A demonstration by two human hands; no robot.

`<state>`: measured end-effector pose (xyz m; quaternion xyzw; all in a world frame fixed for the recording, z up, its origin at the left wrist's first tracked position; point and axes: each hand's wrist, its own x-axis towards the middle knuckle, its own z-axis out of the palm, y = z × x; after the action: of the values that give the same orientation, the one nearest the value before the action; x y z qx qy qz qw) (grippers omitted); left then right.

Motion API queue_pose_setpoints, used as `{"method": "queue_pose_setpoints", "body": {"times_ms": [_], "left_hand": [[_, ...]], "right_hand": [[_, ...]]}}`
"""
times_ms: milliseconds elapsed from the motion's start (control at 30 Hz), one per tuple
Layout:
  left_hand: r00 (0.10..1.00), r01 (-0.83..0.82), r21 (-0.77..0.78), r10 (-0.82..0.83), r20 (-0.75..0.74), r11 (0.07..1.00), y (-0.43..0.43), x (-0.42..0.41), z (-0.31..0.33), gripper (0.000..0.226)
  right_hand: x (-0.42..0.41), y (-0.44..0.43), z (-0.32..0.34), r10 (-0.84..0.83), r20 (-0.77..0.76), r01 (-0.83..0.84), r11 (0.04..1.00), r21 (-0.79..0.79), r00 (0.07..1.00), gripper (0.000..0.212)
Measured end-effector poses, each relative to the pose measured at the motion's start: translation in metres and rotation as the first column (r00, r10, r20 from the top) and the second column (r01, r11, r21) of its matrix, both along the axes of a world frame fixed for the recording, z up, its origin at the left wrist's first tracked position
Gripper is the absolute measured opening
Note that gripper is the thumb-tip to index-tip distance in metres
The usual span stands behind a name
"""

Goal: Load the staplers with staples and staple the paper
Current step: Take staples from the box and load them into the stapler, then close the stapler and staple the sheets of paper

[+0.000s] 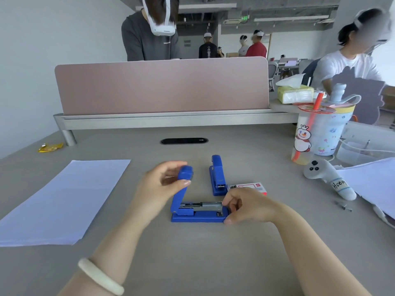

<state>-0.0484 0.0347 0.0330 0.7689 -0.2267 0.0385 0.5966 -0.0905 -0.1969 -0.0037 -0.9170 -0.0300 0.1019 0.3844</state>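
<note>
A blue stapler (197, 217) lies on the grey desk in front of me with its lid swung up. My left hand (159, 186) grips the raised lid (184, 180) near its tip. My right hand (245, 205) pinches the front end of the stapler's metal staple channel (206, 206), thumb against the base. A second blue stapler (217, 178) lies shut just behind, pointing away from me. A red and white staple box (251, 186) lies behind my right hand, partly hidden. A stack of white paper (62, 201) lies at the left.
Loose staples (344, 206) lie at the right, near a white controller (327, 180) and more paper (372, 184). A drink cup with a red straw (318, 133) and a tissue pack (295, 94) stand back right. A pink divider (162, 86) closes the desk's far side; people beyond.
</note>
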Motion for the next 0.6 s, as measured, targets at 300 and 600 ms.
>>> {"method": "queue_pose_setpoints", "body": {"times_ms": [300, 600], "left_hand": [[0.970, 0.123, 0.434, -0.201, 0.138, 0.892, -0.034, 0.000, -0.036, 0.031], [0.975, 0.173, 0.485, -0.220, 0.041, 0.857, -0.006, 0.005, -0.032, 0.033]], "right_hand": [[0.004, 0.001, -0.007, -0.019, 0.015, 0.019, 0.999, 0.039, 1.000, 0.031], [0.007, 0.022, -0.016, -0.032, 0.105, 0.030, 0.999, 0.023, 0.994, 0.027]]}}
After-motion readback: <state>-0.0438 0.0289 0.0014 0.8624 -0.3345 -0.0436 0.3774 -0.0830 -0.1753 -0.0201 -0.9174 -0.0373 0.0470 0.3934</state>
